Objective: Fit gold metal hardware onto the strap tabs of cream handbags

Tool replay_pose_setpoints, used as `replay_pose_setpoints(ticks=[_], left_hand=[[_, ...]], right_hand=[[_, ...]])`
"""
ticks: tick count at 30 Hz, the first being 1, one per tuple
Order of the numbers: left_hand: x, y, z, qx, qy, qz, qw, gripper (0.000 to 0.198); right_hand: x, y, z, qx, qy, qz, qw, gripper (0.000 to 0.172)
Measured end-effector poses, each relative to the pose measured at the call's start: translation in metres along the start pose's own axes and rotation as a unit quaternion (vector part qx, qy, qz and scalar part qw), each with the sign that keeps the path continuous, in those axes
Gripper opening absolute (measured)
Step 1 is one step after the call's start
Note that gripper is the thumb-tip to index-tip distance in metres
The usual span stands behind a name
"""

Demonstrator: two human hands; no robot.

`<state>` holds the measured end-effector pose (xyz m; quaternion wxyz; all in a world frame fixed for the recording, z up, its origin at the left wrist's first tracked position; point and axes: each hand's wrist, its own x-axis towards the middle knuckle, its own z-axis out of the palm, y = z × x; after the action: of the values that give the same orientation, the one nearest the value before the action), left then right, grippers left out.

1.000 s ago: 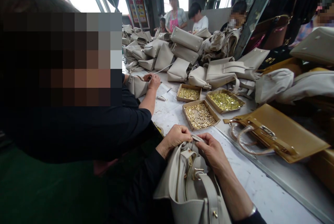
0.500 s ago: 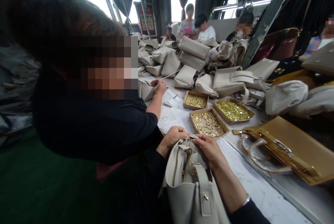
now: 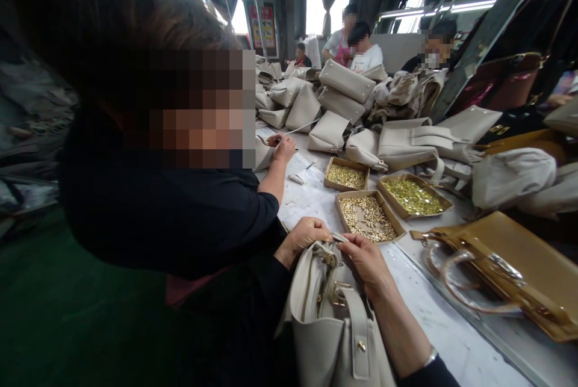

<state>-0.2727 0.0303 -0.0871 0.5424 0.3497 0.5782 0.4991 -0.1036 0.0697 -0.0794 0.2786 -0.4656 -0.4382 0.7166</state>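
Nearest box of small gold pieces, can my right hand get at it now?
Probably yes: the open box sits just beyond your right hand, nothing visible between them, though that hand would likely have to release the grey bag first.

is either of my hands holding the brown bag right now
No, your left hand and right hand both hold the pale bag at its far end, while the brown bag lies apart on the table.

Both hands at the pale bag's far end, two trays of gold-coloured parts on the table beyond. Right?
Count is off: three, not two, in the head view: near tray, rear tray and right-hand tray, on the table. The rest holds: left hand and right hand at the far end of the pale bag.
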Motion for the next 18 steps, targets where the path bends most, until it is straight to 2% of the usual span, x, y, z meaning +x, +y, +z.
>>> replay_pose_setpoints(ticks=[8,18], left_hand=[[-0.0033,0.0061,0.0035,0.043,0.012,0.013,0.999,0.027],[-0.0050,0.0091,0.0046,0.070,0.022,0.032,0.997,0.032]], right_hand=[[0.0058,0.0072,0.0001,-0.058,0.035,-0.032,0.997,0.034],[0.0064,0.0086,0.0000,-0.070,0.033,-0.046,0.996,0.036]])
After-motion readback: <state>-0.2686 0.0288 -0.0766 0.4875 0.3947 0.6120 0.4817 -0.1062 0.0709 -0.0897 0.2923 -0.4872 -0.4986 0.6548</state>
